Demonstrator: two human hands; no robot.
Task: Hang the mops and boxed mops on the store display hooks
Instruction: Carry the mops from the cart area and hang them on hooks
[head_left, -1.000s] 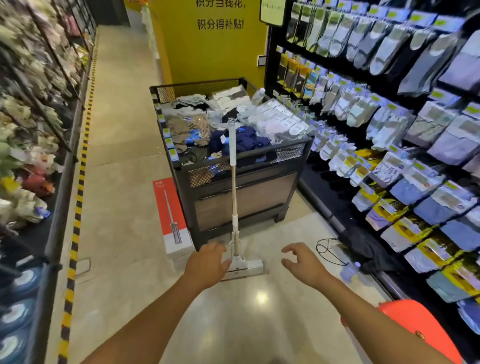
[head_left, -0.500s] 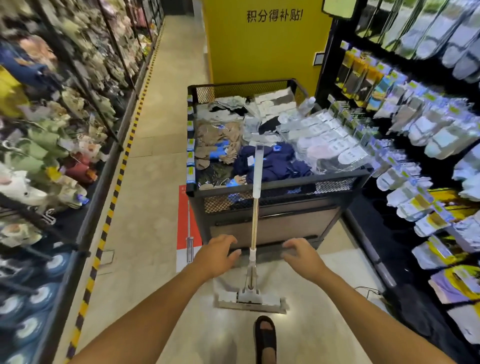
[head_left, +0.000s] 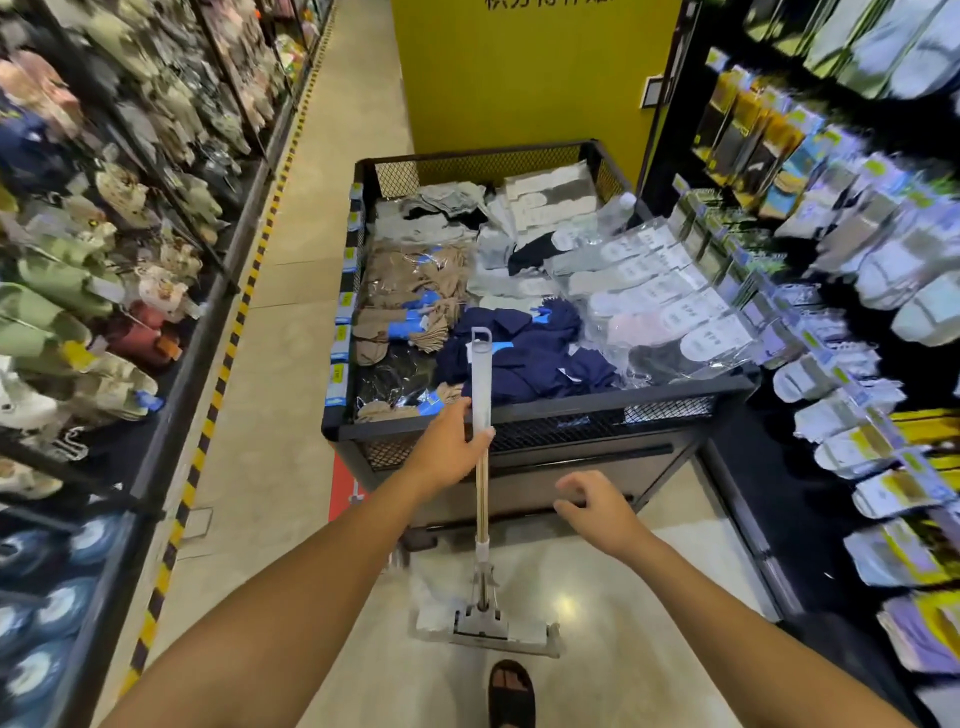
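A: Store aisle. Gripping the mop high on its pale handle with the left hand, thumb and fingers curled round. Keeping the right hand loosely curled beside the shaft, holding nothing.

B: And the mop itself?

A: Upright, head down on the floor just ahead of a sandalled foot. Against the near rim of the bin or just in front of it; cannot tell which.

B: Risks from here?

A: Lifting one-handed could well swing the head into the bin front or the foot, or clip the racks at right. Could also overlook the red box at the bin's left corner, mostly hidden. No mop hooks in view, so probably a carry to come.

B: Against half a second back?

A: Then hovering both hands either side of the shaft, touching nothing. Now clasping it with the left, further up, and trailing the right lower. Mop seemingly in the same spot.
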